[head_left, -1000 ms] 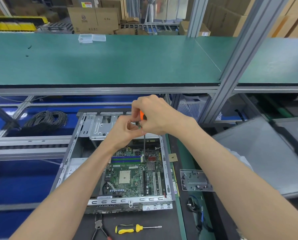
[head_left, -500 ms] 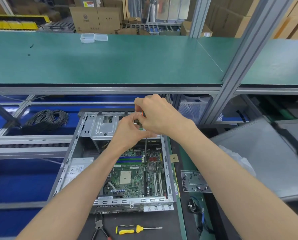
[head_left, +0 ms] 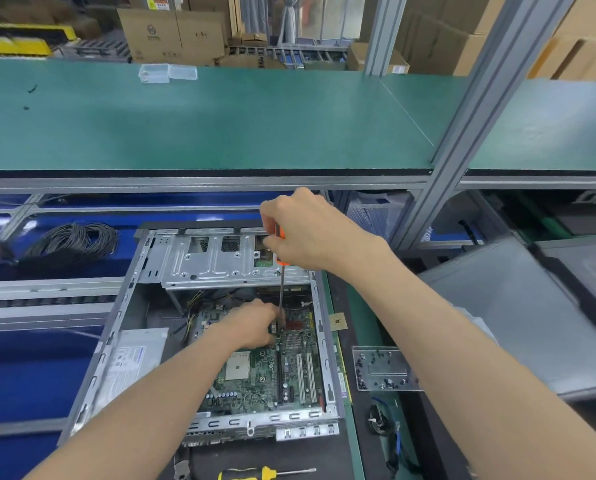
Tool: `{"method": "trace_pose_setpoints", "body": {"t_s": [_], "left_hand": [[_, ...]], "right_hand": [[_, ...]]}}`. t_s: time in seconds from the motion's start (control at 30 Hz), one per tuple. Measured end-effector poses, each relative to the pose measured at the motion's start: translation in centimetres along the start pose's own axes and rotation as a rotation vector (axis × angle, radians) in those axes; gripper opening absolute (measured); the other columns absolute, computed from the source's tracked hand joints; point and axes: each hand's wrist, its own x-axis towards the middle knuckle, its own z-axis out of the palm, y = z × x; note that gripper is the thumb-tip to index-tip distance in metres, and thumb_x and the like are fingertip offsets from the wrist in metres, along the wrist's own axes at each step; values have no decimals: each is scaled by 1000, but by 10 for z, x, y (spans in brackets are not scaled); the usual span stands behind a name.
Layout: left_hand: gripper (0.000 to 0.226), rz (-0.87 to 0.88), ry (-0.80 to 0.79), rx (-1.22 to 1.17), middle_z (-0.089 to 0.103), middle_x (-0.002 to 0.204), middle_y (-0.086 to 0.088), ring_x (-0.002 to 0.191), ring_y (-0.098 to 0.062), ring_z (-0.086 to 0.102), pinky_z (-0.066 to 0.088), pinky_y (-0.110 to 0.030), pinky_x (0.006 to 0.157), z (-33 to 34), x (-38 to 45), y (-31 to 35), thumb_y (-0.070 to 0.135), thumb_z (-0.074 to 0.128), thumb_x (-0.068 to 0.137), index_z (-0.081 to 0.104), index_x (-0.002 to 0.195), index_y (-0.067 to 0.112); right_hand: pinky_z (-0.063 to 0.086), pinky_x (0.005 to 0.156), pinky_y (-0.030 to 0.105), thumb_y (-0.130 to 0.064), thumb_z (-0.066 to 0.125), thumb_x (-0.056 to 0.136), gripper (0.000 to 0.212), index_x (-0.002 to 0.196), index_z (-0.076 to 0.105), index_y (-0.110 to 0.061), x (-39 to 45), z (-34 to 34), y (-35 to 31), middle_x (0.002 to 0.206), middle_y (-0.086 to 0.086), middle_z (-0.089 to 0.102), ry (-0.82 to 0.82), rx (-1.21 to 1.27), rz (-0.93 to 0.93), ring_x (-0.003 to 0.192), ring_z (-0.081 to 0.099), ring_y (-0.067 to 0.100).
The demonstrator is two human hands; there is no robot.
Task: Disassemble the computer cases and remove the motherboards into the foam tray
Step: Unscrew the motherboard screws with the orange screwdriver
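right hand (head_left: 310, 233) grips screwdriver (head_left: 281, 292), left hand (head_left: 255, 327) pinches at its tip on motherboard (head_left: 269, 372); a slip could gouge the board or drop the screw.

Head camera looking forward and down, close over the work.
It is facing the open computer case (head_left: 227, 327), with the green shelf (head_left: 199, 123) crossing the upper frame.
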Motion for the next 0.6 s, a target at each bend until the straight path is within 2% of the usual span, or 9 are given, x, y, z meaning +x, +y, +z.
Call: {"method": "trace_pose_setpoints", "body": {"t_s": [0.07,0.13,0.27,0.33,0.47,0.6], "left_hand": [[41,-12,-7,62,54,122,-8,111,-30,59,50,-38,92,6,7,1,41,67,91,55,128,32],[36,-17,28,95,57,121,-8,108,-30,61,49,-38,86,10,12,1,37,65,91,57,125,30],[24,4,49,88,62,112,-3,103,-26,63,48,-34,81,10,20,-1,39,68,88,62,110,34],[26,12,44,94,64,112,-2,104,-25,62,50,-36,85,11,23,-3,43,70,87,64,110,33],[29,13,74,81,64,115,-2,106,-25,62,51,-37,88,14,26,-4,45,72,85,68,110,32],[32,-17,107,66,65,112,-4,100,-27,64,51,-36,81,21,27,-5,47,73,84,69,110,28]], "right_hand": [[37,66,31,-10,60,79,22,97,63,-22,-1,-3,4,79,-6,56,-37,67,-58,78,52,18],[39,63,30,-7,62,70,31,96,66,-24,-3,-5,7,76,-10,57,-54,110,-94,71,49,12],[44,67,32,-16,63,76,20,96,62,-21,-4,2,15,72,-14,48,54,114,-62,77,51,21],[45,67,33,-15,61,80,16,95,59,-19,-3,7,18,72,-7,51,87,116,-45,77,51,23],[39,62,32,-11,60,79,18,96,57,-17,-2,10,18,67,-11,48,128,107,-51,72,47,21],[49,67,38,-11,60,78,19,96,56,-16,0,8,13,75,0,57,113,116,-36,76,52,25]]}}
